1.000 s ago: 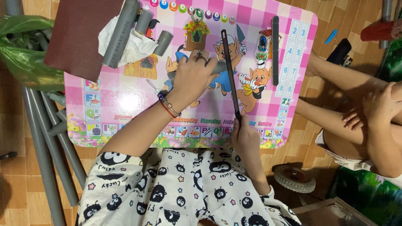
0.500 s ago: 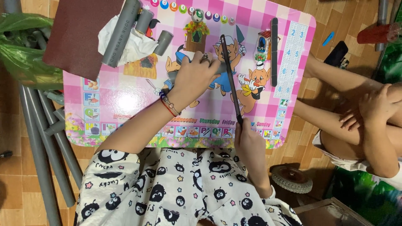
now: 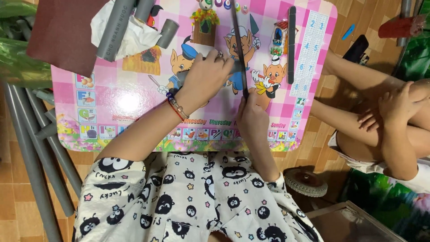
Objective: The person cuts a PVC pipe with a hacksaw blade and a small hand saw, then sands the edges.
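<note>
Risk check, judged from this one view. A short grey pipe piece (image 3: 186, 77) is pinned flat on the pink table (image 3: 134, 96) under the left hand (image 3: 208, 76), fingers closed over it; most of the piece is hidden, only its left end shows. A long dark blade (image 3: 239, 49) is gripped at its near end by the right hand (image 3: 251, 117), fist closed around it, and is laid just beside the left fingertips, running away toward the far table edge. Whether it is a saw blade or a file cannot be told.

Likely failure points:
- Fingers nicked: the blade is touching or nearly touching the left fingertips, so a sideways skid would be taken by them.
- Piece rolled: it is round, held by palm pressure only, with no clamp or stop seen.
- Table top scored: it is glossy printed plastic with nothing laid under the cut line.
- Blade flexed or jumped: it is long, thin, and held at one end only.
- Clutter knocked: a longer grey pipe (image 3: 114, 31) on crumpled white paper (image 3: 134, 38) and a second dark strip (image 3: 291, 45) lie near the blade.
- Bystander (image 3: 394, 116) seated close on the right, arms near the table edge.
</note>
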